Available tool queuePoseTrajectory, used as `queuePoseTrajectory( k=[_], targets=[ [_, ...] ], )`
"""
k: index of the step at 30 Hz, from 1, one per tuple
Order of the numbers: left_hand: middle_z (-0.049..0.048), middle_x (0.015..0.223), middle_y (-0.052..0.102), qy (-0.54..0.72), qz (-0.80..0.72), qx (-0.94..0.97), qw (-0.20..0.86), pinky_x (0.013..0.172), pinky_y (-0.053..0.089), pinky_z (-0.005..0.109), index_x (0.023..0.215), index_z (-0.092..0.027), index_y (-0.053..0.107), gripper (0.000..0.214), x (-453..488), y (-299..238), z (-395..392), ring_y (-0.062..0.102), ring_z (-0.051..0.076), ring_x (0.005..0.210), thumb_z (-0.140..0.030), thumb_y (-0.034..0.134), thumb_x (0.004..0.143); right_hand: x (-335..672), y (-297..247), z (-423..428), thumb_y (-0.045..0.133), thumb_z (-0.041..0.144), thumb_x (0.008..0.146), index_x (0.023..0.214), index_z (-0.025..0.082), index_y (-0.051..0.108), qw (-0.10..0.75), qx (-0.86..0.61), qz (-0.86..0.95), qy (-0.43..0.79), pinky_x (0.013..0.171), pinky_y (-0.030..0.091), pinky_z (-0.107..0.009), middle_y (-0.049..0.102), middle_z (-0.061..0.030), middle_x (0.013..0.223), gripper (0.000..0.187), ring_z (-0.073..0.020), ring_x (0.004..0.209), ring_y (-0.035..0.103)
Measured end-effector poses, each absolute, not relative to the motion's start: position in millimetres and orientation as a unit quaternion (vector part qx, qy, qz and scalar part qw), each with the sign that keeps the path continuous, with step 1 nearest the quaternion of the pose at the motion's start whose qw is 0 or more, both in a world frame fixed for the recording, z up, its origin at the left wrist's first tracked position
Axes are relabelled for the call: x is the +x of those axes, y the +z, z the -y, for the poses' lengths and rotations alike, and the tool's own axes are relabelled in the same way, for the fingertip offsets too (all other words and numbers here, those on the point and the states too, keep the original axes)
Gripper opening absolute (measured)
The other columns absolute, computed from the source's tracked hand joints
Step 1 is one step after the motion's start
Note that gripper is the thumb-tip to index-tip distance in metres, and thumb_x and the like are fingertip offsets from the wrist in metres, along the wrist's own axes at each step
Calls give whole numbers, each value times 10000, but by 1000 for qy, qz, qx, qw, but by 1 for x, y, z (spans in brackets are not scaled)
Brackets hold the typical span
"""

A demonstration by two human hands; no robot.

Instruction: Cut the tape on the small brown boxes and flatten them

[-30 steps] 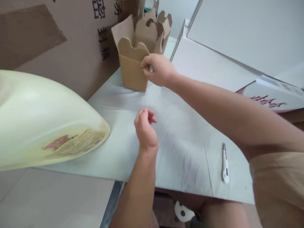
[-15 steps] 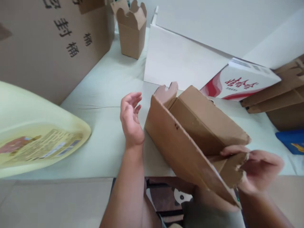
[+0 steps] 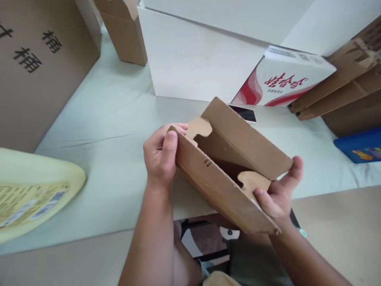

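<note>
A brown cardboard box (image 3: 220, 186) with raised flaps is tilted in front of me, its open side facing up. My left hand (image 3: 162, 153) grips its left corner, the thumb on the outer face and fingers behind the edge. At the other end, my right hand (image 3: 279, 194) holds the box by its right side, thumb near the notched end flap (image 3: 254, 180). A second notched flap (image 3: 198, 128) leans inward beside my left fingers. The underside of the box is hidden from me.
On the pale green cloth (image 3: 113, 159) stand a large printed carton (image 3: 44, 87), a small cardboard box (image 3: 125, 35), a white box (image 3: 193, 59) and a red-white carton (image 3: 279, 83). A phone (image 3: 245, 114), blue pack (image 3: 360, 145) and yellowish bottle (image 3: 38, 194) lie around.
My left hand, earlier apart from the box, now grips its left corner. My right hand has shifted its hold, and the end flaps now fold inward. The view has turned somewhat.
</note>
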State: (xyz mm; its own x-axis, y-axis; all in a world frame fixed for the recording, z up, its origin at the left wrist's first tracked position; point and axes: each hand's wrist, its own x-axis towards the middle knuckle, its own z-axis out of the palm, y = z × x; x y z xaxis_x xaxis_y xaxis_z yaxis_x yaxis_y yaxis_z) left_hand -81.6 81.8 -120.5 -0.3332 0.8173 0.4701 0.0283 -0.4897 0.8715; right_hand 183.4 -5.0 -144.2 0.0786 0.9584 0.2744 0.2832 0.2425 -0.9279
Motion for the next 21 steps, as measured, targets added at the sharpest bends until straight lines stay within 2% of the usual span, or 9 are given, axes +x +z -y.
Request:
queuePoseTrajectory(
  k=[1,2,3,5,7,10,13,17,21],
  targets=[
    [43,919,808,692,-433,504,282,883,598,393,833,-254,779,418,-82,-120,-82,759,240,926,-606,621,993,182,-147,6,755,392,922,1651,520,74,534,-515,580,335,948,630,-533,623,-54,1458,1005,-293,1120,731],
    [39,913,808,684,-446,503,283,842,597,377,840,-255,783,382,-82,-119,-83,754,230,895,-580,645,985,181,-148,6,759,374,919,1644,508,153,555,-505,573,330,939,638,-522,637,-51,1455,955,-286,1112,741],
    [36,916,810,677,-456,502,284,815,594,364,847,-253,784,346,-82,-118,-83,749,222,877,-549,664,979,180,-149,6,761,360,917,1609,483,292,568,-495,574,320,940,642,-513,657,-52,1440,845,-285,1126,744],
    [34,934,814,670,-464,503,288,803,594,349,851,-248,778,282,-82,-117,-85,748,214,877,-488,688,967,180,-150,3,755,365,926,1399,393,590,566,-482,594,306,982,630,-521,698,-66,1408,502,-305,1215,728],
    [35,955,816,666,-463,505,296,810,596,345,858,-245,769,226,-81,-116,-87,749,212,894,-443,711,950,182,-149,-1,749,416,938,1187,314,711,547,-459,634,296,1030,606,-532,716,-89,1399,273,-325,1303,694],
    [37,962,809,662,-457,508,309,806,595,346,898,-251,771,182,-80,-116,-89,741,212,896,-423,727,937,180,-151,-5,736,558,930,1207,312,716,553,-396,670,297,1054,586,-522,689,-84,1462,371,-316,1362,659],
    [38,959,791,657,-459,505,321,807,590,352,938,-261,785,165,-80,-115,-90,727,217,899,-415,726,935,175,-154,-4,624,721,939,1162,308,703,583,-383,648,305,1062,566,-553,668,-82,1486,476,-327,1376,644],
    [34,1009,799,647,-468,497,341,913,607,395,985,-279,811,135,-81,-113,-90,739,247,977,-362,723,925,171,-153,0,647,550,988,1057,302,690,559,-428,643,301,1034,558,-563,688,-76,1438,261,-341,1386,633],
    [16,1129,821,626,-463,533,330,1082,581,453,927,-287,847,162,-85,-109,-89,734,275,1144,-259,690,898,170,-151,1,615,591,991,1063,301,673,565,-425,636,309,1042,545,-581,654,-85,1482,305,-354,1379,629]
  ],
)
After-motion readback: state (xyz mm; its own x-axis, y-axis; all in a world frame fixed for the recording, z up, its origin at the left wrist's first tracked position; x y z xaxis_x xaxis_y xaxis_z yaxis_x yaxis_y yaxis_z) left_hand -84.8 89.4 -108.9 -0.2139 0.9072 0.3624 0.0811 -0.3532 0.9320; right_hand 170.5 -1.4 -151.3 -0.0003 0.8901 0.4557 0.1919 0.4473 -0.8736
